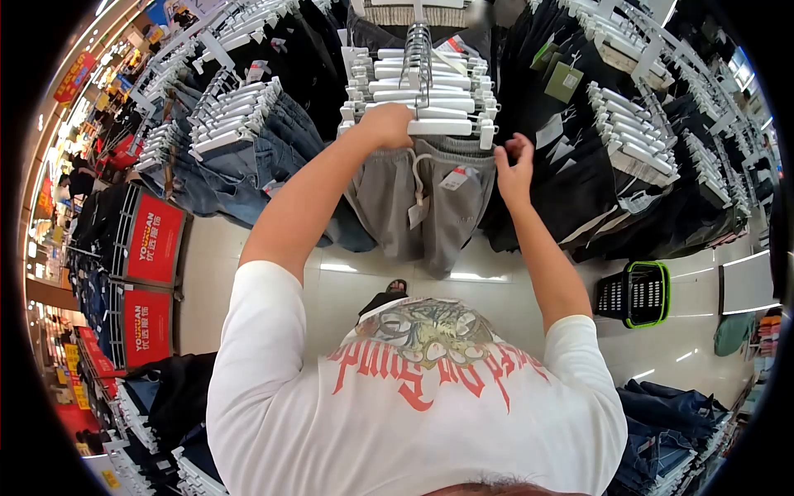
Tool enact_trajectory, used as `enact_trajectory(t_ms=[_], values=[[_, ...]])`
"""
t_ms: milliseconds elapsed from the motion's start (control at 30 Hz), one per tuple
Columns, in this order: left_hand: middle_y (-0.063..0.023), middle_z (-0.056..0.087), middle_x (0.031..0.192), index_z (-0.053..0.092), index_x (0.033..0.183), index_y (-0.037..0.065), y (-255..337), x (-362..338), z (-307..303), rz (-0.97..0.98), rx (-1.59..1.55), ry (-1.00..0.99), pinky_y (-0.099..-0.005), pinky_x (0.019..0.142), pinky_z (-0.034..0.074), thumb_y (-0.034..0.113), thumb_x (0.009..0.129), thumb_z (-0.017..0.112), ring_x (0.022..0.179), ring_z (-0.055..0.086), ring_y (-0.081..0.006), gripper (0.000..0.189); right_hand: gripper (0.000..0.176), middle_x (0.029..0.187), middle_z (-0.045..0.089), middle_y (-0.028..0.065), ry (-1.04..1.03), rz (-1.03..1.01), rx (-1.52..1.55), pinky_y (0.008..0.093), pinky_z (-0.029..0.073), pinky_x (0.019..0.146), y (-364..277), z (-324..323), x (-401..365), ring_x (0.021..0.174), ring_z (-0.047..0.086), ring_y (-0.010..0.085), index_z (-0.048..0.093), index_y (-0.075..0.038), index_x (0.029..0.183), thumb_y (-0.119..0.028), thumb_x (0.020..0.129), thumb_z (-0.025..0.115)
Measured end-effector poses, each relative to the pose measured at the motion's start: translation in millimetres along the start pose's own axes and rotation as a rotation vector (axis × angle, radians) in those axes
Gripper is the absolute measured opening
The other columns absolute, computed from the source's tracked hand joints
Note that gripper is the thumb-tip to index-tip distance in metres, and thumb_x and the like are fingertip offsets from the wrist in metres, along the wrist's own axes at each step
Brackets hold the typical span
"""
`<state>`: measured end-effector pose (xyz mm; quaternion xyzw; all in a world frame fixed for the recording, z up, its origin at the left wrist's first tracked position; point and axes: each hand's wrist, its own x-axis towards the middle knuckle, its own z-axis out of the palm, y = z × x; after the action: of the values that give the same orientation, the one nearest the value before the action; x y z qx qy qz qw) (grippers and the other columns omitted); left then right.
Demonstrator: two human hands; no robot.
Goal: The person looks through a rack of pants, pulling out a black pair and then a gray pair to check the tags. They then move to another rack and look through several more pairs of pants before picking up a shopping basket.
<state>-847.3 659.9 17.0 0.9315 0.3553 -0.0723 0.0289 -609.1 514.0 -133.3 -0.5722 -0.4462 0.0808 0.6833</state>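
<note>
Grey drawstring pants (447, 211) hang from a white clip hanger (442, 127) at the front of a row. My left hand (387, 126) is closed around the left end of this hanger, its fingertips partly hidden. At the right edge of the waistband, my right hand (516, 169) has its fingers bent and apart, the thumb beside the pants. A white drawstring and a paper tag (454, 177) show on the front of the pants. Behind them, several more white hangers (422, 85) are lined up along the metal rail hooks (418, 58).
Blue jeans (277, 149) hang on the left and dark pants (571, 178) on the right. A black basket with a green rim (664, 295) stands on the tiled floor (331, 285). Red sign panels (155, 240) front a rack at left. More jeans (666, 417) hang at lower right.
</note>
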Motion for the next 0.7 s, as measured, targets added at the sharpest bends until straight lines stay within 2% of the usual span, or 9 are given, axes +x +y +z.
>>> enact_trajectory(t_ms=[100,133,267,367,500,567,633,667,700], values=[[-0.0137,0.068,0.110,0.069,0.108,0.009,2.3,2.4,-0.7,-0.019,0.018,0.015,-0.0440,0.087,0.053,0.033,0.074,0.077,0.104,0.064,-0.0326,0.043,0.052,0.104,0.065,0.0080,-0.326,0.205,0.178,0.0287,0.048,0.082,6.1,8.6,-29.3,0.092,0.059,0.0132,0.054,0.001,0.124,-0.020,0.083,0.077],[-0.0138,0.068,0.109,0.069,0.108,0.009,1.5,3.9,0.3,-0.023,0.022,0.019,-0.0442,0.086,0.053,0.032,0.074,0.077,0.104,0.064,-0.0326,0.043,0.038,0.094,0.069,0.0058,-0.369,0.429,0.066,0.0262,0.049,0.075,-1.7,1.7,-29.9,0.085,0.060,0.0093,0.064,0.001,0.112,-0.022,0.084,0.077],[-0.0154,0.067,0.109,0.066,0.112,0.007,1.1,1.4,11.1,0.033,-0.035,0.115,-0.0436,0.089,0.050,0.032,0.073,0.076,0.105,0.062,-0.0338,0.048,0.025,0.074,0.068,0.0010,-0.233,0.326,-0.011,0.0266,0.047,0.065,-0.6,-2.0,-14.3,0.068,0.057,0.0072,0.071,0.000,0.097,-0.023,0.088,0.072],[-0.0149,0.062,0.116,0.060,0.117,0.006,-0.6,-22.2,40.4,0.225,-0.185,0.587,-0.0427,0.093,0.047,0.028,0.071,0.080,0.108,0.058,-0.0343,0.055,0.027,0.075,0.068,0.0034,-0.265,0.281,-0.144,0.0276,0.047,0.065,-7.9,-6.5,-9.1,0.067,0.056,0.0085,0.070,0.000,0.099,-0.024,0.089,0.071],[-0.0184,0.054,0.121,0.049,0.126,-0.001,-6.3,-86.6,81.8,0.023,-0.314,1.232,-0.0402,0.095,0.045,0.015,0.070,0.084,0.107,0.054,-0.0351,0.068,0.026,0.076,0.067,0.0047,-0.316,0.300,-0.200,0.0282,0.047,0.066,-17.6,-12.1,-10.6,0.067,0.057,0.0098,0.069,0.000,0.099,-0.023,0.089,0.069],[-0.0189,0.054,0.126,0.044,0.130,-0.004,-25.8,-87.9,141.2,-0.283,-0.597,1.146,-0.0403,0.097,0.044,0.025,0.072,0.084,0.113,0.054,-0.0330,0.076,0.024,0.081,0.067,0.0010,-0.346,0.255,-0.214,0.0252,0.047,0.068,-8.0,-12.2,-9.5,0.073,0.055,0.0069,0.068,0.001,0.101,-0.022,0.091,0.069],[-0.0187,0.054,0.130,0.036,0.136,-0.007,-54.1,-72.1,198.0,-0.272,-1.227,0.858,-0.0346,0.095,0.045,0.024,0.075,0.084,0.111,0.056,-0.0253,0.084,0.024,0.088,0.068,0.0005,-0.325,0.206,-0.082,0.0253,0.048,0.071,2.6,-4.3,-9.2,0.077,0.057,0.0071,0.067,0.000,0.104,-0.019,0.091,0.069],[-0.0148,0.063,0.119,0.048,0.130,-0.006,-57.8,-70.3,203.2,-0.185,-1.264,0.843,-0.0299,0.086,0.048,0.021,0.078,0.082,0.099,0.061,-0.0183,0.068,0.023,0.086,0.068,0.0005,-0.322,0.205,-0.082,0.0254,0.048,0.070,1.3,-1.0,-9.0,0.076,0.056,0.0070,0.067,0.001,0.103,-0.019,0.092,0.069],[-0.0128,0.066,0.111,0.053,0.123,-0.005,-59.1,-73.1,196.5,-0.247,-1.255,0.710,-0.0297,0.082,0.049,0.021,0.079,0.081,0.093,0.062,-0.0172,0.058,0.023,0.085,0.068,0.0005,-0.317,0.200,-0.083,0.0255,0.047,0.069,0.0,1.2,-7.8,0.075,0.056,0.0069,0.067,0.001,0.103,-0.019,0.092,0.068]])
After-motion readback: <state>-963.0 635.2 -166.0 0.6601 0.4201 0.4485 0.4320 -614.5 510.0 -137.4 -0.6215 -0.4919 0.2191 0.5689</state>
